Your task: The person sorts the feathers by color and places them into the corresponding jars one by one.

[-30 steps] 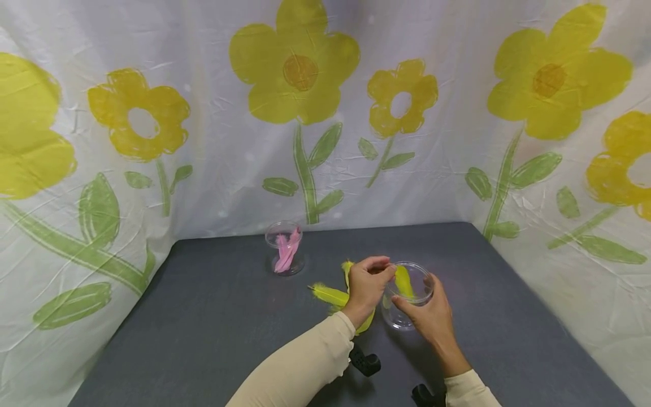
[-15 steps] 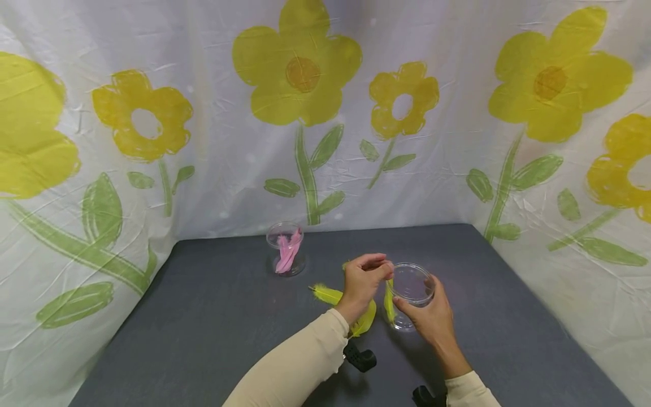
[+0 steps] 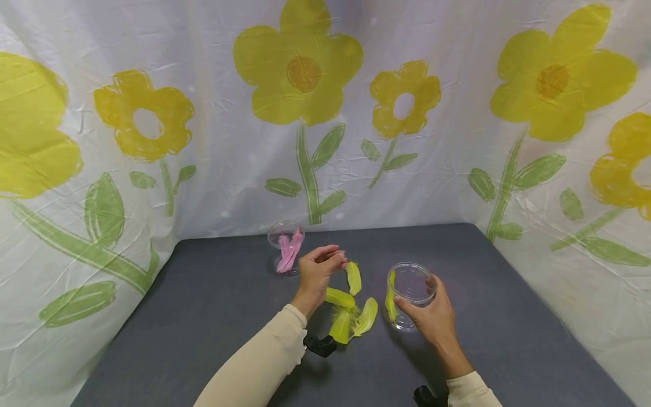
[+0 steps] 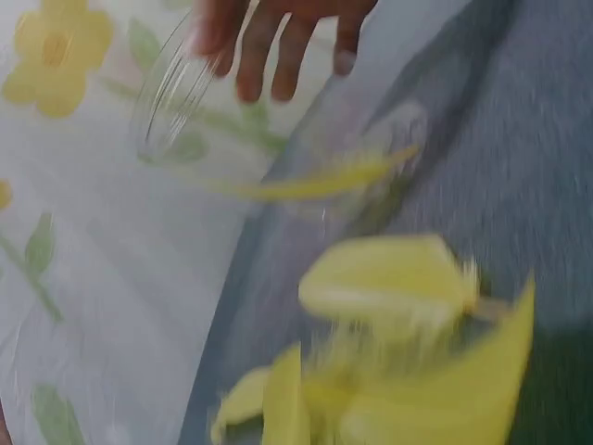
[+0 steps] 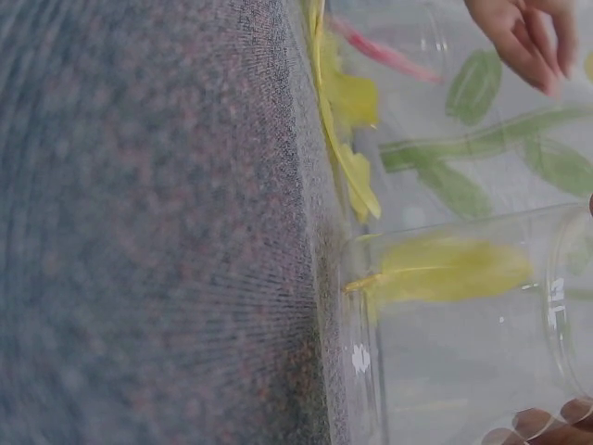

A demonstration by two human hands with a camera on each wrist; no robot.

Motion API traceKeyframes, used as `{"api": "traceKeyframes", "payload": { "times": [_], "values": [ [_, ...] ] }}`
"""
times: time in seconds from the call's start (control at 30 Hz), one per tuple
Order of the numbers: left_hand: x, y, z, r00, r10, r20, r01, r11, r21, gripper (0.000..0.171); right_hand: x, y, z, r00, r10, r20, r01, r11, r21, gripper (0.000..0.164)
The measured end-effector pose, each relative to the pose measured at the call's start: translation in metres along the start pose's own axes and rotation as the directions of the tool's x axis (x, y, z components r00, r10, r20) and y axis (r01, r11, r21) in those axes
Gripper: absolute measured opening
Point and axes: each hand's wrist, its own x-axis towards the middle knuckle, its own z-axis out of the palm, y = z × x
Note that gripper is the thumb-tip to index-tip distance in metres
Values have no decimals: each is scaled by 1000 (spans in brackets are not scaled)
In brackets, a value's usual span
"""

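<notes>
The left hand (image 3: 315, 278), loosely bent and apparently empty, has withdrawn toward loose yellow feathers (image 3: 353, 278) between the hands, leaving one upright yellow feather (image 3: 390, 299) placed inside the round clear-plastic cup (image 3: 413, 285) the right hand (image 3: 433, 319) grips.

Clear upright cup (image 3: 412, 287), yellow feather (image 3: 390, 299) inside, loose yellow feathers (image 3: 367, 316) nearby
</notes>
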Motion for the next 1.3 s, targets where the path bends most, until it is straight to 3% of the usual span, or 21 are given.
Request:
{"api": "traceKeyframes", "payload": {
  "times": [0.17, 0.43, 0.73, 0.97, 1.1, 1.3],
  "values": [
    [2, 3, -27, 998, -31, -63, 30, 999, -17, 26, 0, 0, 1, 1000, -5, -7, 5, 1000, 2, 99],
    [-2, -9, -61, 983, -94, -156, 96, 995, 7, 26, -2, 1, 1, 1000, -4, -8, 4, 1000, -7, 99],
    [-3, -23, -88, 963, -141, -231, 159, 985, 61, 33, -1, 2, 2, 1000, -3, -8, 3, 1000, 0, 99],
    [-1, -31, -99, 955, -194, -226, 223, 968, 111, 39, 0, 1, 2, 1000, 3, -4, -3, 1000, -2, 101],
    [0, -34, -105, 948, -233, -219, 269, 951, 154, 40, 0, 0, 2, 1000, 0, 0, 0, 1000, 5, 100],
    [6, -35, -108, 922, -322, -213, 371, 894, 251, 41, 0, 1, 2, 1000, 0, -2, 0, 1000, 11, 101]
  ]
}}
